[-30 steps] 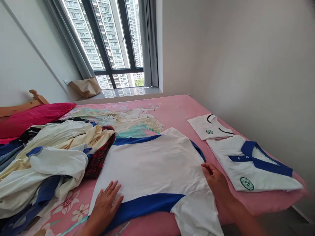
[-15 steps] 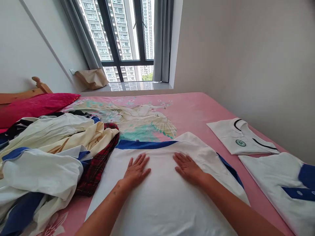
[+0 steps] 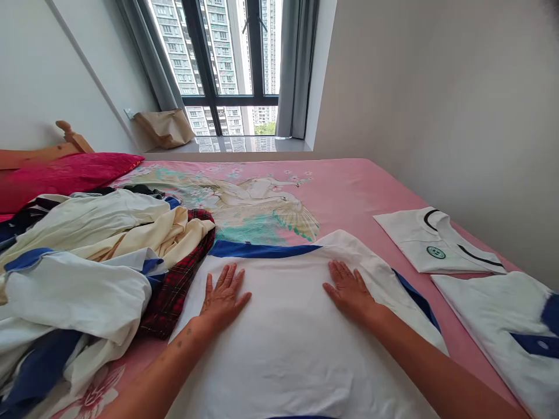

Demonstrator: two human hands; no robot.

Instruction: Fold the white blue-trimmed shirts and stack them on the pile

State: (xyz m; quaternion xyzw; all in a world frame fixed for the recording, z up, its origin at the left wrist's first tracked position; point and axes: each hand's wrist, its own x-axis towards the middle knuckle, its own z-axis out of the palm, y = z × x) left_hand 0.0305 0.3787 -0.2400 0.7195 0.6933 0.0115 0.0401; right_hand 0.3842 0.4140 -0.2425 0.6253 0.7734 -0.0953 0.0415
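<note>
your spread shirt (image 3: 283, 337) is white, banded in bright blue. the folded t-shirt (image 3: 406, 241) is white, lined in black, with a round green badge (image 3: 435, 252); your folded polo (image 3: 480, 314) is white and navy. your bedsheet (image 3: 349, 192) is pink, printed with a pale bird (image 3: 266, 192); the plaid cloth (image 3: 163, 314) is dark red and black, the pillow (image 3: 82, 174) crimson.

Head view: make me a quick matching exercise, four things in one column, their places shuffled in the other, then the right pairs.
Things
1. left hand
2. right hand
3. paper bag
4. pillow

Places
A. on the windowsill
B. on the laid-out shirt, nearer the folded shirts
C. by the wooden headboard
D. on the laid-out shirt, nearer the clothes pile

Pairs: 1-D, 2-B, 3-A, 4-C
</note>
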